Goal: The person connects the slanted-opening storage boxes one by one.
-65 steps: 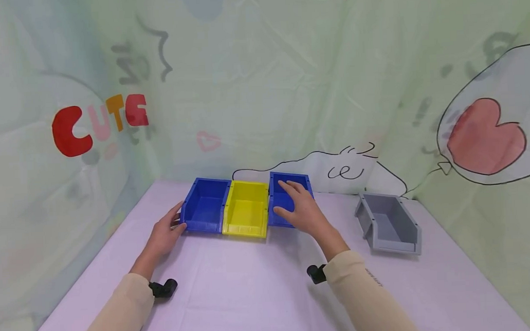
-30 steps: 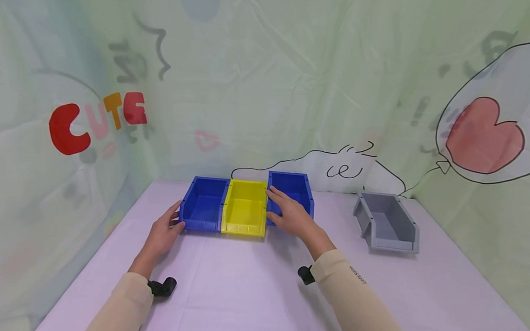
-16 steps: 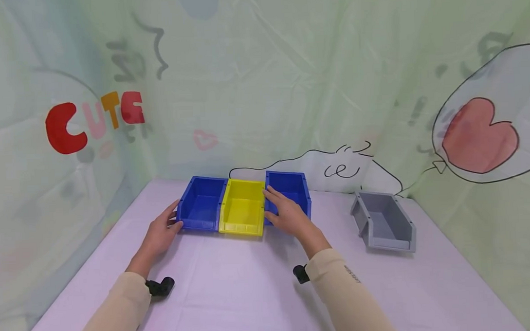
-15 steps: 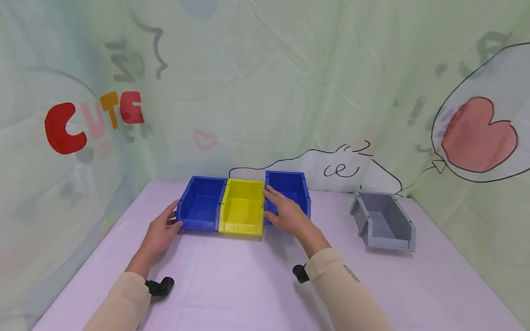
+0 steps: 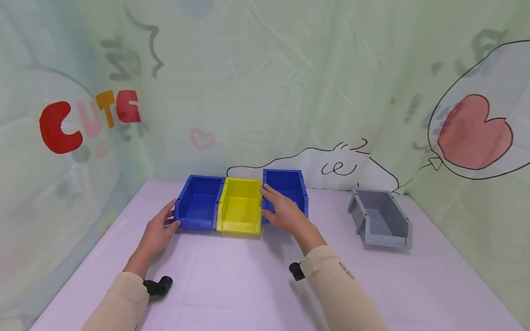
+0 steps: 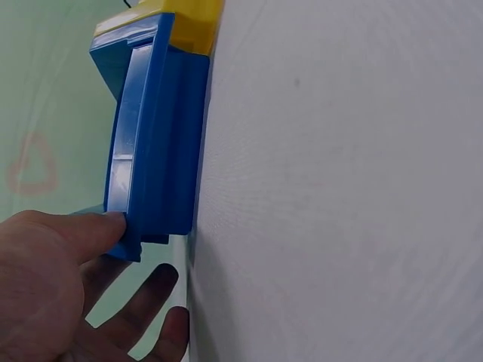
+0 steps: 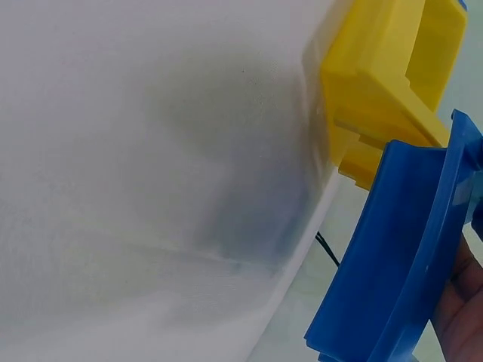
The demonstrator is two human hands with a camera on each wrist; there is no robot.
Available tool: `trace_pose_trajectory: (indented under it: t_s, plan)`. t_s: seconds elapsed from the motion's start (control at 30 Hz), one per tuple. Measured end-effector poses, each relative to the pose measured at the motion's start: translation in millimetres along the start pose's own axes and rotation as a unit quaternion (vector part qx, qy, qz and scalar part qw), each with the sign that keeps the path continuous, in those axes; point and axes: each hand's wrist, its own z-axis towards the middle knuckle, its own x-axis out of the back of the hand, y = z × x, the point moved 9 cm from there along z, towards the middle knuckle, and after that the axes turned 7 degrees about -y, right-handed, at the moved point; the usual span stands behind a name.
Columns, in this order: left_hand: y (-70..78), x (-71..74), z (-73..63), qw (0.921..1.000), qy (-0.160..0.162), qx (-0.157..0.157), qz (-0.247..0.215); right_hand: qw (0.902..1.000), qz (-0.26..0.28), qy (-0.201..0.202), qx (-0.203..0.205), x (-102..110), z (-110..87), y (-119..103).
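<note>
In the head view, a blue storage bin [image 5: 199,205], a yellow storage bin [image 5: 240,210] and a second blue storage bin [image 5: 293,184] stand side by side at the table's back. The left blue bin's front corner is held by my left hand [image 5: 157,233], thumb on the front lip [image 6: 124,143] and other fingers spread by the side. My right hand [image 5: 288,217] reaches over the right blue bin, extended fingers touching its left wall beside the yellow one. In the right wrist view that blue bin [image 7: 385,249] hides most of the hand.
A grey storage bin [image 5: 381,217] stands apart on the right side of the white-covered table [image 5: 234,288]. Printed curtains [image 5: 253,88] close in the back and both sides. Each wrist carries a small black camera.
My right hand has come down and left from above the right blue bin to its left wall, then stayed there. My left hand keeps its place; the view shifts slightly.
</note>
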Motion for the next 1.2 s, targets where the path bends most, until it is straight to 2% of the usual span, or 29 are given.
trace_pose_trajectory:
  t_s: [0.63,0.87,1.2]
  plan:
    - [-0.1,-0.4,0.8,1.0,0.003,-0.004,0.004,0.9995,0.026,0.014,-0.007,-13.8,-1.6,10.0]
    - [-2.4,0.0,-0.4,1.0,0.003,0.0,0.003,0.9995,0.026,-0.002,-0.015,-18.4,-0.1,10.9]
    - [-3.0,1.0,0.7,1.0,0.004,-0.004,0.002,0.9992,0.038,-0.003,-0.013,-21.4,1.1,13.8]
